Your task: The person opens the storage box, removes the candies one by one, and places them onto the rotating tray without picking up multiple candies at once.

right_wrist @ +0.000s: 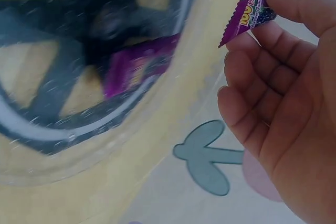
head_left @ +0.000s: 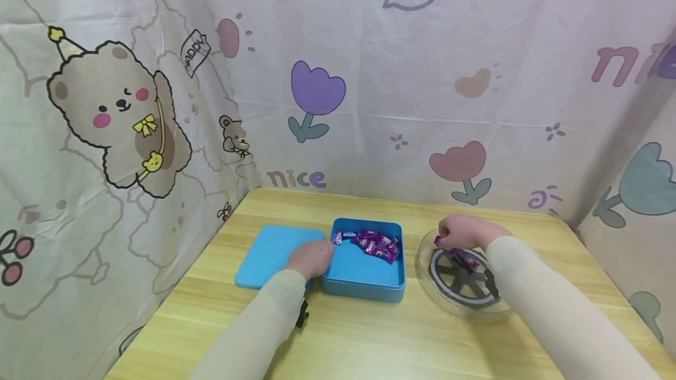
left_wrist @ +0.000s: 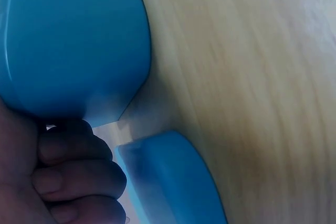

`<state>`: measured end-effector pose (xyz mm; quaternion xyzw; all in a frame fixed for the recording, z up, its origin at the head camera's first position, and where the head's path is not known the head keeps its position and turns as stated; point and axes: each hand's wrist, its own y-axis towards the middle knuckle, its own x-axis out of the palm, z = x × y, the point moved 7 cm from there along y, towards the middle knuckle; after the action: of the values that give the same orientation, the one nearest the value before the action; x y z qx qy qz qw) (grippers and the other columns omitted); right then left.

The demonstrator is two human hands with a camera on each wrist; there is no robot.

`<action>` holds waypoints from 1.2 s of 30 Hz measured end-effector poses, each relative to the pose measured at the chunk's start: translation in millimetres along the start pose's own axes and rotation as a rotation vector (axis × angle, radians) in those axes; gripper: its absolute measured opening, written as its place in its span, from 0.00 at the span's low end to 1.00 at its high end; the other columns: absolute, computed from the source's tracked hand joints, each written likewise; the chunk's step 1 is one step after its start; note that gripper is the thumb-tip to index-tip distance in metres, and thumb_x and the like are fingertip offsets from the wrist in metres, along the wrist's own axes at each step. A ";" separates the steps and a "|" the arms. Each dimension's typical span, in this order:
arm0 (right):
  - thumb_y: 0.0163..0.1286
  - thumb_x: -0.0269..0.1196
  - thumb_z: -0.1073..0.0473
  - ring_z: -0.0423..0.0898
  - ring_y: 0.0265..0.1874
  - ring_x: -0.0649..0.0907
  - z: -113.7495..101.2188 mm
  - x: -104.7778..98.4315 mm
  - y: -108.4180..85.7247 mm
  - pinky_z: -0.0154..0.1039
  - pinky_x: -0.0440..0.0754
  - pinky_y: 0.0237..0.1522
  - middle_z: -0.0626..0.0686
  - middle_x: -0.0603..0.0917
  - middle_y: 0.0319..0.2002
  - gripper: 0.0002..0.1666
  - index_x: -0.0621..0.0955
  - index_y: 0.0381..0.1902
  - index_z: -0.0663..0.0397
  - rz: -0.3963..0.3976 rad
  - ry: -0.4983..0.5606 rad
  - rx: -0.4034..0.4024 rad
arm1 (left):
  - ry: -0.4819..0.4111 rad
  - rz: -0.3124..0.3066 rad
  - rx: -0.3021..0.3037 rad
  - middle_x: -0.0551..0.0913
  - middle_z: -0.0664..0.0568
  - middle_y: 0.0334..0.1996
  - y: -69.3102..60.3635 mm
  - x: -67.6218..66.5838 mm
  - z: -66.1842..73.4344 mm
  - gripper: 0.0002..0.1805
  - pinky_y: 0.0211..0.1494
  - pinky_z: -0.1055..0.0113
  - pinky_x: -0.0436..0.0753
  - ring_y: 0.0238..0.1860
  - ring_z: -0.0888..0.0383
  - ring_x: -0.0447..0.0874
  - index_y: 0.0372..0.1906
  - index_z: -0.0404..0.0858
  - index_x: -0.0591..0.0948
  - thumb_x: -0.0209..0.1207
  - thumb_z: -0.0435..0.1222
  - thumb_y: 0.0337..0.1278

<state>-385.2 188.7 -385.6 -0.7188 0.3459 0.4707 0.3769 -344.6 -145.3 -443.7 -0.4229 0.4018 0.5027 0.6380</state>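
My left hand (head_left: 313,258) holds the left rim of an open blue box (head_left: 364,292), fingers curled at its wall in the left wrist view. Several purple wrapped candies (head_left: 377,245) lie in the far part of that box. Over a clear round dish (head_left: 426,280), my right hand (head_left: 467,232) pinches one purple candy (right_wrist: 252,13) between thumb and forefinger; its other fingers are loosely bent. Another purple candy (right_wrist: 136,66) lies in the dish, above a dark spoked wheel pattern.
A flat blue lid (head_left: 269,251) lies on the wooden table (head_left: 364,339), left of the box and partly under my left forearm. Printed cloth (head_left: 364,75) hangs behind the table and at both sides.
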 end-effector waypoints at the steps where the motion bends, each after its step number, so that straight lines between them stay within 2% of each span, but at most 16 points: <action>1: 0.65 0.66 0.55 0.44 0.25 0.75 2.7 2.2 -2.0 0.42 0.73 0.31 0.47 0.76 0.25 0.10 0.76 0.27 0.50 -0.005 0.005 0.012 | 0.000 -0.003 0.000 0.74 0.48 0.26 0.0 0.2 -0.3 0.22 0.32 0.58 0.73 0.28 0.51 0.72 0.31 0.43 0.75 0.35 0.44 0.79; 8: 0.64 0.66 0.58 0.47 0.26 0.80 17.8 17.7 -12.1 0.43 0.78 0.32 0.49 0.80 0.27 0.07 0.78 0.31 0.52 -0.046 0.077 0.096 | -0.016 -0.011 -0.014 0.72 0.48 0.24 0.8 0.6 -2.5 0.23 0.31 0.58 0.72 0.27 0.51 0.72 0.31 0.44 0.75 0.34 0.45 0.79; 13: 0.63 0.66 0.59 0.48 0.26 0.81 22.8 27.8 -12.6 0.42 0.79 0.30 0.50 0.81 0.27 0.07 0.78 0.30 0.53 -0.061 0.115 0.128 | -0.020 -0.011 -0.027 0.74 0.48 0.27 0.9 0.1 -3.1 0.23 0.32 0.58 0.73 0.29 0.50 0.73 0.34 0.42 0.77 0.34 0.46 0.80; 18: 0.64 0.67 0.58 0.47 0.24 0.81 22.7 32.8 -13.4 0.42 0.78 0.28 0.51 0.81 0.25 0.10 0.77 0.28 0.53 -0.052 0.103 0.127 | -0.017 -0.006 -0.033 0.76 0.47 0.30 1.8 0.3 -3.4 0.24 0.33 0.57 0.74 0.29 0.50 0.73 0.35 0.42 0.78 0.34 0.47 0.80; 29: 0.65 0.67 0.57 0.45 0.24 0.79 22.1 34.3 -13.6 0.41 0.78 0.29 0.50 0.81 0.25 0.09 0.78 0.29 0.53 -0.061 0.088 0.133 | -0.028 -0.009 -0.042 0.75 0.47 0.29 1.0 0.7 -3.2 0.25 0.32 0.57 0.73 0.29 0.50 0.73 0.31 0.42 0.77 0.34 0.47 0.80; 36: 0.65 0.67 0.55 0.45 0.25 0.78 23.1 28.3 -10.2 0.42 0.77 0.29 0.49 0.79 0.25 0.09 0.79 0.30 0.52 -0.027 0.031 0.121 | 0.000 -0.003 -0.024 0.74 0.48 0.28 0.7 1.5 -2.4 0.25 0.33 0.58 0.73 0.30 0.51 0.73 0.30 0.43 0.77 0.33 0.46 0.80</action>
<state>-377.1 209.6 -416.3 -0.7063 0.3700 0.4327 0.4207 -345.2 -147.1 -446.0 -0.4314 0.3951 0.5065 0.6335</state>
